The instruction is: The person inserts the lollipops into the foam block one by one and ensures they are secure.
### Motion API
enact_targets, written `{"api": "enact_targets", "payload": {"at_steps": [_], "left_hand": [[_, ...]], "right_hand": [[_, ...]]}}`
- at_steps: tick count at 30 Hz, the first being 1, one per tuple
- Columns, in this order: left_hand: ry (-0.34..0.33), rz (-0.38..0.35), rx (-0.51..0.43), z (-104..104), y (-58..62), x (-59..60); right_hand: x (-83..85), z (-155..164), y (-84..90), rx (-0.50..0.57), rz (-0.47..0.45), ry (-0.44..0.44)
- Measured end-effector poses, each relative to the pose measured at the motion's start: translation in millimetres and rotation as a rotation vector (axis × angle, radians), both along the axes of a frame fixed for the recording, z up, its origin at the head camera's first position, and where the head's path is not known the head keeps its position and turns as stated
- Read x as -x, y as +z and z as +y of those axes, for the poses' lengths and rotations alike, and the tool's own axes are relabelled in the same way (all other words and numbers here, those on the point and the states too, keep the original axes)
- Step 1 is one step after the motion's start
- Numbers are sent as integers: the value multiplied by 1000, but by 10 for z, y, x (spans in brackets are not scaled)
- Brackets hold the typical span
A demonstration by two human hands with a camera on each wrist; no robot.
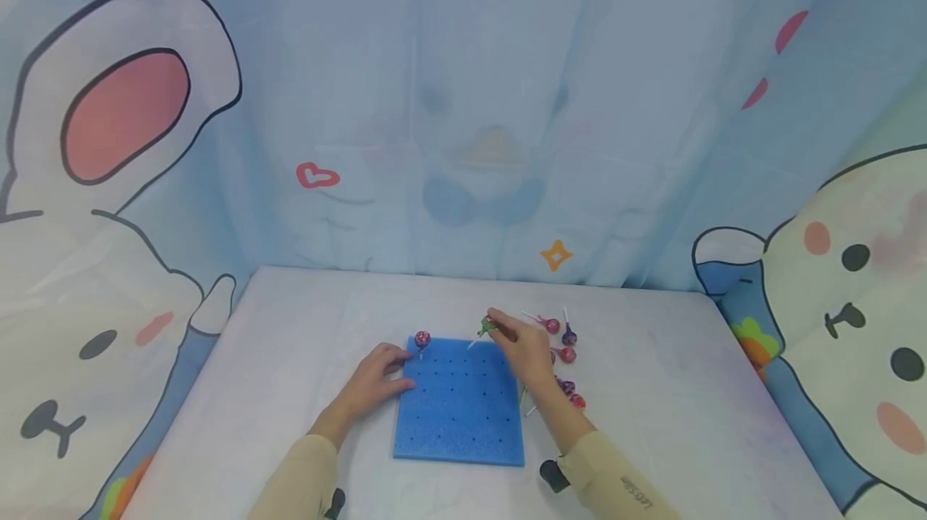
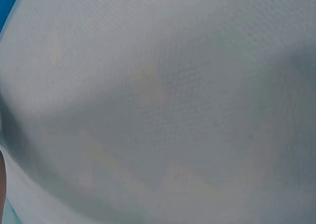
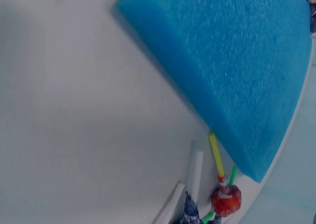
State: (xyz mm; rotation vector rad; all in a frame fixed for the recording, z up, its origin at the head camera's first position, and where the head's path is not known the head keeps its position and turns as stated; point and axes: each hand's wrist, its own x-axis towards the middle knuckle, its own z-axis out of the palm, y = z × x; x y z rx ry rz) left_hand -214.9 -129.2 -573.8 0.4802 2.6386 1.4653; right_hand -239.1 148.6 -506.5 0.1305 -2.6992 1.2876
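Note:
A blue foam board (image 1: 463,406) with rows of small holes lies flat on the table. One lollipop (image 1: 422,339) in a red and white wrapper stands at its far left corner, stick down. My right hand (image 1: 529,352) pinches a green-wrapped lollipop (image 1: 487,327) over the far right part of the board, its white stick slanting down to the left. At the left edge of the board rests my left hand (image 1: 372,381), fingers and thumb extended and relaxed against it. Only plain tabletop and a corner of blue foam (image 2: 6,4) fill most of the left wrist view.
Several loose lollipops (image 1: 567,355) in red, pink and purple wrappers lie to the right of the board, some partly behind my right forearm. In the right wrist view a red lollipop (image 3: 226,201) lies beside the foam's edge. A printed curtain (image 1: 471,101) hangs behind the table.

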Motion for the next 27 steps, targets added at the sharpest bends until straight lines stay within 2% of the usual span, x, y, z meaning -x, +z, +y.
{"api": "enact_targets", "payload": {"at_steps": [13,22,27], "left_hand": [[1,-7,-12,5,24,-12],[5,2,21,2,-7,3],[7,-3,22,1,-5,-3]], "right_hand": [[-47,-194,-129,-1,53,94],[-47,-285,-214,-18,101,137],[-48,-315,-238,-67,110,164]]}}
